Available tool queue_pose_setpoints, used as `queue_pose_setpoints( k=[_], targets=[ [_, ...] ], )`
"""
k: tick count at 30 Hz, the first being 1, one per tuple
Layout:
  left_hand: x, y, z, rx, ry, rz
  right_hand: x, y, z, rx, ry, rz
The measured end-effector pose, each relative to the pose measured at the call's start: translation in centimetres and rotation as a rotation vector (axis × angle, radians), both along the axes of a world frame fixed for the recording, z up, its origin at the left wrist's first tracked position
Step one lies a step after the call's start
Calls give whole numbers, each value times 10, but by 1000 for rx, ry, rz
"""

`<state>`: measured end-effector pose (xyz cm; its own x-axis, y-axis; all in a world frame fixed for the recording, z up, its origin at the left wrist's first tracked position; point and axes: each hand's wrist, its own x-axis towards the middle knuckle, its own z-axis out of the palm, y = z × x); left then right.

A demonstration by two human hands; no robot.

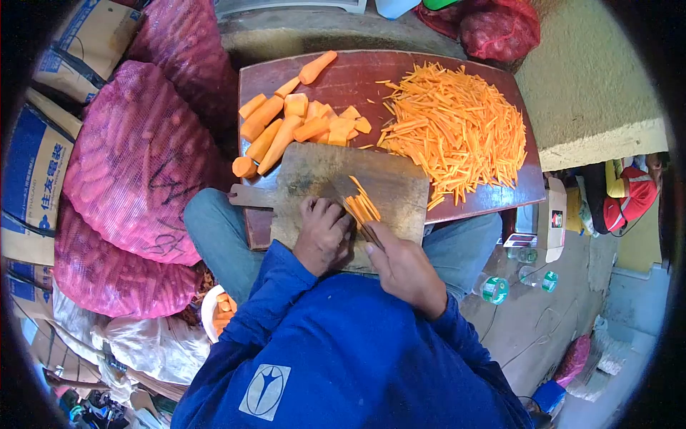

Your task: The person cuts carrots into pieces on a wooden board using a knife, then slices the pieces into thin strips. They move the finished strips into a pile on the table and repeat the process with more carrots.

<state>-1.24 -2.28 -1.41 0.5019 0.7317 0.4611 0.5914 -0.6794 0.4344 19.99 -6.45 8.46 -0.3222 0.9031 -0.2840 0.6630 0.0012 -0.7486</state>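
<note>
On the wooden cutting board (307,168), my left hand (325,234) is closed, with its fingers curled down at the board's middle; what lies under them is hidden. Just to its right, my right hand (404,268) is wrapped round a knife (350,204), whose blade points up and left. Several thin carrot sticks (363,204) lie along the blade. Behind the board at the left are peeled carrots and carrot chunks (311,129) on the dark red table (357,71). A big heap of shredded carrot (457,129) covers the table's right side.
Large pink mesh sacks (143,164) stand at the left beside cardboard boxes (36,171). A white container of carrots (211,311) is low at the left. Plastic bottles (494,289) are on the floor at the right. Another person in red (632,199) is at the far right.
</note>
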Motion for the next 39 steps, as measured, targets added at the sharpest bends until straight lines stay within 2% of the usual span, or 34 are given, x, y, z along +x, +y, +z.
queue_pose_setpoints(
  k=[2,8,12,14,22,24,30,33,35,39],
  targets=[
    [1,0,0,-5,-8,8,6,-11,7,37,125,-24],
    [3,-1,2,-21,-27,14,-6,-6,-10,29,65,-34],
    [1,0,3,7,-25,10,-1,-4,4,-31,41,-29],
    [3,-1,3,-18,-40,29,4,-16,5,-15,140,-60],
    [2,1,7,7,-94,39,2,-6,-5,95,107,-77],
    [6,0,9,-33,-276,139,10,-11,4,129,134,-102],
    [-8,9,22,-96,-426,388,29,-20,2,-5,253,-64],
    [-18,27,22,-34,-287,384,49,-13,-8,-24,197,-28],
    [-22,39,23,2,-235,351,64,5,-15,274,145,-76],
    [-22,71,24,74,-100,328,83,38,-12,307,9,-216]
  ],
)
